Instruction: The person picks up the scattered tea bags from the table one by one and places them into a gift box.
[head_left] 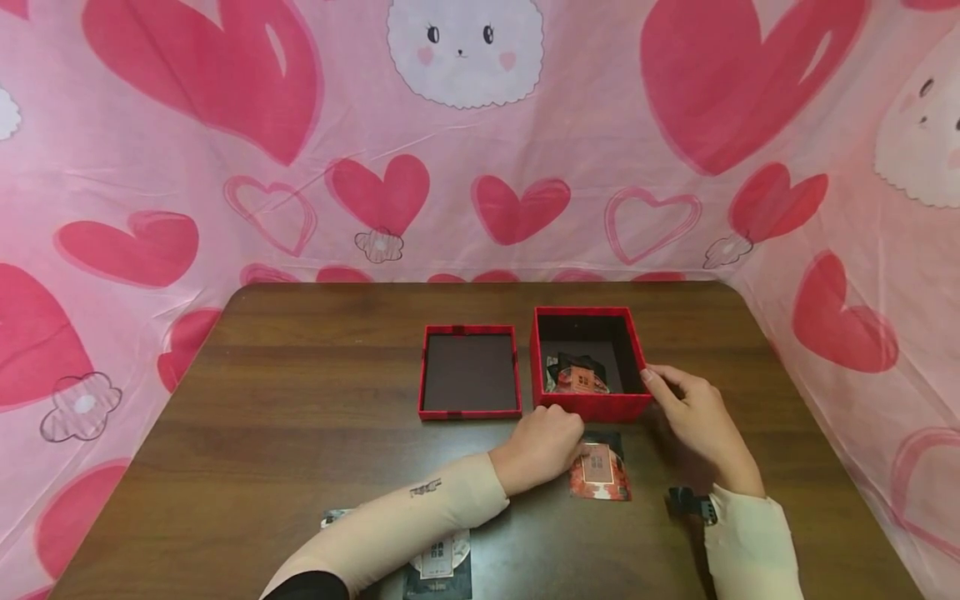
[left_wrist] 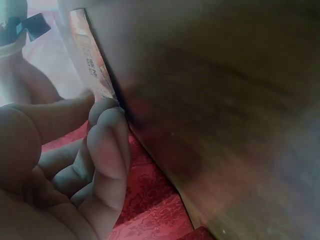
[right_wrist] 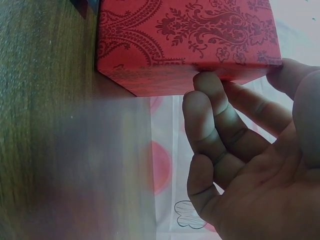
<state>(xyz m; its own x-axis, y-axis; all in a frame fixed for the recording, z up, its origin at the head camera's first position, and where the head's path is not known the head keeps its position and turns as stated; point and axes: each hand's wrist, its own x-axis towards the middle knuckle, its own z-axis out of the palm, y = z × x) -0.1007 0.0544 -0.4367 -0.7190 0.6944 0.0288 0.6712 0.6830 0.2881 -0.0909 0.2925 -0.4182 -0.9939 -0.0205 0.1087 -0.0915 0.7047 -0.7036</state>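
My left hand [head_left: 542, 446] pinches the near-left edge of a flat packet [head_left: 602, 479] with orange-red and black print and a pale label. The packet lies at the table surface in front of an open red box [head_left: 592, 407]. In the left wrist view, thumb and forefinger meet at the packet's edge [left_wrist: 90, 55]. At the box's right side, my right hand [head_left: 701, 417] holds it, thumb at the top rim and fingers against the patterned side [right_wrist: 220, 30]. Inside the box, several similar packets [head_left: 581, 381] lie toward the near left.
Left of the box lies its square lid [head_left: 471, 375], dark inside face up. Dark packets with white print [head_left: 438, 579] lie under my left forearm, partly hidden. The wooden table [head_left: 300, 400] meets a pink heart-printed cloth [head_left: 465, 225] at the back and sides.
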